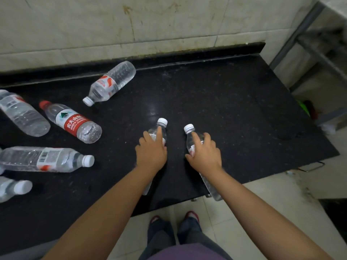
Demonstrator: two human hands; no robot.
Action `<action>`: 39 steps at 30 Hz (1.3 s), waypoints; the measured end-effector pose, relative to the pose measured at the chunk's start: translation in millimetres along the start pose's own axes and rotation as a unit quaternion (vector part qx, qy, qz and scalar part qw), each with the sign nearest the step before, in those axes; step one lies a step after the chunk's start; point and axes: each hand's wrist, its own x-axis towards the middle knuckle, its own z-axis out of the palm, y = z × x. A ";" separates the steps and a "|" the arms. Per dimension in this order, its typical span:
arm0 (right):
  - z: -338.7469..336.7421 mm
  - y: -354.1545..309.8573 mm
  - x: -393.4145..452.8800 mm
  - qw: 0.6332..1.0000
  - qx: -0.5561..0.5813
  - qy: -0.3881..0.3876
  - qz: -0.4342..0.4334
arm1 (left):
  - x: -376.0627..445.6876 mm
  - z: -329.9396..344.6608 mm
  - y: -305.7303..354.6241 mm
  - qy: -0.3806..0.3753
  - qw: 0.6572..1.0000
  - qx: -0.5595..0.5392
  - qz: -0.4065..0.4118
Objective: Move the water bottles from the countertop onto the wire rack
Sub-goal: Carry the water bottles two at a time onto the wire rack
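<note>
Near the centre of the frame, the left hand [151, 152] is gripping one white-capped bottle [159, 131] and the right hand [204, 152] is gripping a second white-capped bottle [193, 137], fingers curling round each, both held over the black counter [234, 109]. Five more bottles are lying on their sides at the left: a red-capped bottle [72, 121], one near the back wall [110, 83], one at the far left edge [22, 113], one at lower left [45, 159], and one cropped [14, 188]. A metal rack [323, 53] is standing at upper right.
</note>
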 end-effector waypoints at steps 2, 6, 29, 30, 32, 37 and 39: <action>0.3 1.2 1.6 1.000 -0.002 0.000 0.003 | -1.6 1.9 0.6 0.002 1.000 0.010 0.008; -1.8 3.2 3.4 1.000 0.000 -0.001 -0.001 | -0.7 2.3 0.0 0.003 1.000 0.002 0.019; -170.6 292.4 -59.3 0.913 0.144 0.379 -0.054 | -63.2 -76.9 331.0 0.228 0.940 -0.055 0.249; -190.2 312.3 -59.9 0.905 0.133 0.399 -0.059 | -65.6 -88.0 358.1 0.249 0.932 -0.061 0.257; -232.8 347.5 -60.4 0.886 0.118 0.443 -0.065 | -71.3 -111.9 406.7 0.295 0.911 -0.081 0.276; -335.7 414.9 -46.6 0.846 0.114 0.518 -0.059 | -70.4 -171.9 500.5 0.317 0.887 -0.174 0.287; -372.9 434.7 -36.2 0.837 0.111 0.532 -0.071 | -61.8 -195.6 530.7 0.348 0.867 -0.196 0.298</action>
